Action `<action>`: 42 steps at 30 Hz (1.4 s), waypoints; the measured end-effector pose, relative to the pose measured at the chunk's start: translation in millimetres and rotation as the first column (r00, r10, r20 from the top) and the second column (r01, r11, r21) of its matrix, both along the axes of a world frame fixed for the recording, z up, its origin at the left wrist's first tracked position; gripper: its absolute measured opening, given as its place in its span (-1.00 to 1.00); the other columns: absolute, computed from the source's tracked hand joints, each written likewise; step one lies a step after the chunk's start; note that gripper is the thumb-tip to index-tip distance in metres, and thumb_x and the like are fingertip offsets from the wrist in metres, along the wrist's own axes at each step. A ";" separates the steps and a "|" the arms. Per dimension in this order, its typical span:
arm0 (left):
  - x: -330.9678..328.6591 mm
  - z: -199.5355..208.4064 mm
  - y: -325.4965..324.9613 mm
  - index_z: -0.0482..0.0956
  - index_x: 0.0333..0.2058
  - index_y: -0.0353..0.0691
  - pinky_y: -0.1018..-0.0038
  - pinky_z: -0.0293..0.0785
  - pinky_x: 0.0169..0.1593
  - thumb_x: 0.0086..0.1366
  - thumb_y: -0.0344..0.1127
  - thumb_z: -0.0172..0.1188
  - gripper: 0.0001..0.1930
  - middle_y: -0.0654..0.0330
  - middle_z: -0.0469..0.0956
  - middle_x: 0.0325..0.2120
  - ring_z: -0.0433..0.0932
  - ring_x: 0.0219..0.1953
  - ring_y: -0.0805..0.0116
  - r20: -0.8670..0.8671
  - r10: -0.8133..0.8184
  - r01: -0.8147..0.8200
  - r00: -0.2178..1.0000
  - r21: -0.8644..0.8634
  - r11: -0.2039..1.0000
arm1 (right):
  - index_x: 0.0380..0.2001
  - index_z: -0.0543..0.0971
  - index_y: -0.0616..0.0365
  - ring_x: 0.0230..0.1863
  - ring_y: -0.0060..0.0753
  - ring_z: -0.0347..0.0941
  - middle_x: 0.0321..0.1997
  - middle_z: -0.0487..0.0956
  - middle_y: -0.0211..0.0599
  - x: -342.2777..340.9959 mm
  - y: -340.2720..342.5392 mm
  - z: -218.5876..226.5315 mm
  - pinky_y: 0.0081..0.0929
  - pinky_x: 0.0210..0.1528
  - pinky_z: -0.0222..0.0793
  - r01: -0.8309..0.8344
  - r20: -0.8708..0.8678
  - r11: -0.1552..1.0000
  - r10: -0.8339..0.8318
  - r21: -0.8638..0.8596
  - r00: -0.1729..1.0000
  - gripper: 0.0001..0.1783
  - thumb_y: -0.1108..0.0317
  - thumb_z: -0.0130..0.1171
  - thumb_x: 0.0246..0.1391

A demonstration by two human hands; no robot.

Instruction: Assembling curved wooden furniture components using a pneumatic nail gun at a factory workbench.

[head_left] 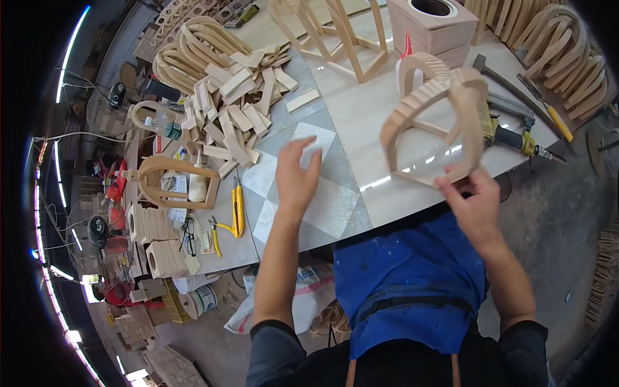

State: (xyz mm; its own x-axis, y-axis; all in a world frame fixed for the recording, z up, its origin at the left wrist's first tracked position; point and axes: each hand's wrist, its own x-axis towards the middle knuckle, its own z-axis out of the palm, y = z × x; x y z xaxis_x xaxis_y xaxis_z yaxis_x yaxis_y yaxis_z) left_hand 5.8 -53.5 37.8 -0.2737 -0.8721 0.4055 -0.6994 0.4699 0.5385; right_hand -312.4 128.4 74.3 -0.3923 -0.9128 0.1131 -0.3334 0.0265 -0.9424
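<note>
My right hand (476,203) pinches the lower near corner of an arched wooden frame (392,132), made of curved pale bars rising from an angular base. The frame is over the right half of the table and slightly blurred at its right side. To the left, my left hand (298,177) is above the grey and white tiled tabletop (342,200). Its fingers are apart and it holds nothing. Beyond its fingertips lies a single small wooden slat (303,100), apart from a heap of similar slats (238,109).
A yellow-and-black nail gun (509,137), a hammer (509,80) and a yellow-handled tool (560,122) lie at right. Yellow cutters (236,209), glasses (188,235) and a glue bottle (197,180) are at left. Behind stand a box with a round hole (432,32) and stacked wooden arches (558,45).
</note>
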 end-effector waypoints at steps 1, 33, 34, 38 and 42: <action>-1.0 -3.7 -22.6 0.75 0.12 -0.24 0.35 0.59 0.18 0.36 -0.42 0.39 -0.64 0.12 0.74 0.04 0.67 0.05 0.14 -0.004 0.001 -0.001 1.000 -0.007 1.000 | -0.16 0.72 0.31 -0.39 -0.50 0.54 -0.25 0.66 -0.32 7.9 -1.5 -1.0 -0.55 -0.25 0.54 -0.001 -0.004 1.000 0.001 -0.007 1.000 -0.83 0.50 0.50 0.24; -34.9 10.2 157.3 0.58 -0.05 -0.24 0.30 0.51 0.20 0.19 -0.57 0.40 -0.65 0.07 0.66 -0.06 0.60 0.00 0.14 -0.448 -0.203 0.325 0.871 0.216 0.921 | 0.14 0.70 0.31 -0.06 -0.32 0.62 0.14 0.68 -0.15 52.3 83.5 -24.9 -0.51 0.04 0.57 -0.408 0.219 0.913 0.398 0.003 0.891 -0.65 0.60 0.33 0.31; -39.3 9.9 174.2 0.56 -0.02 -0.24 0.30 0.50 0.23 0.21 -0.58 0.40 -0.63 0.06 0.65 -0.04 0.60 0.02 0.16 -0.525 -0.184 0.382 0.831 0.298 0.875 | 0.14 0.70 0.31 -0.06 -0.32 0.62 0.14 0.68 -0.15 52.9 79.8 -22.3 -0.51 0.04 0.57 -0.421 0.220 0.907 0.411 0.000 0.885 -0.65 0.60 0.33 0.31; -52.0 2.3 215.4 0.48 0.09 -0.25 0.32 0.49 0.31 0.30 -0.59 0.40 -0.57 0.05 0.61 0.03 0.60 0.07 0.21 -0.764 0.014 0.586 0.645 0.506 0.632 | 0.12 0.74 0.29 0.06 -0.32 0.59 0.15 0.68 -0.17 54.6 69.1 -15.1 -0.48 0.18 0.52 -0.454 0.532 0.891 0.387 -0.005 0.754 -0.71 0.52 0.32 0.37; -56.8 -0.7 227.4 0.45 0.13 -0.24 0.32 0.48 0.34 0.33 -0.60 0.40 -0.54 0.04 0.59 0.06 0.60 0.11 0.23 -0.789 0.113 0.628 0.604 0.559 0.541 | 0.11 0.75 0.28 0.12 -0.34 0.55 0.16 0.68 -0.20 41.9 73.9 -25.4 -0.49 0.21 0.46 -0.523 0.545 0.851 0.460 -0.047 0.701 -0.73 0.49 0.30 0.41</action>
